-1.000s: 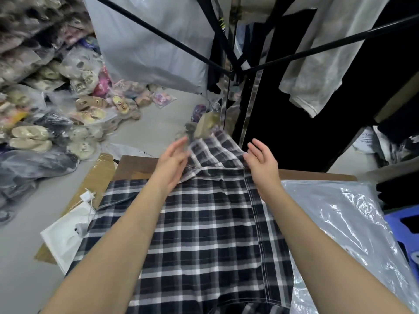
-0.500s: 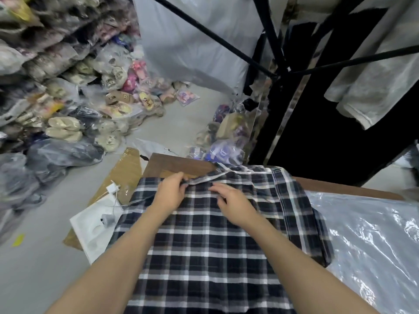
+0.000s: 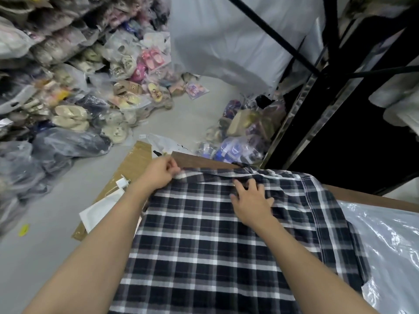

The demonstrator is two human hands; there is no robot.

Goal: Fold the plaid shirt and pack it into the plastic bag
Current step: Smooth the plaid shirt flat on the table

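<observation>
The plaid shirt (image 3: 215, 234) is spread on the desk (image 3: 195, 160), left of the plastic bag (image 3: 385, 241). Its far-left corner is pinched by the left hand (image 3: 158, 173); the right hand (image 3: 251, 200) is pressed flat, fingers spread. That edge should be tensioned before folding.

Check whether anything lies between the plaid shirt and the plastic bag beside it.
Nothing visible does. The plaid shirt lies flat on the table, its right edge overlapping the clear plastic bag; both hands rest on the shirt's far edge, away from the bag.
</observation>
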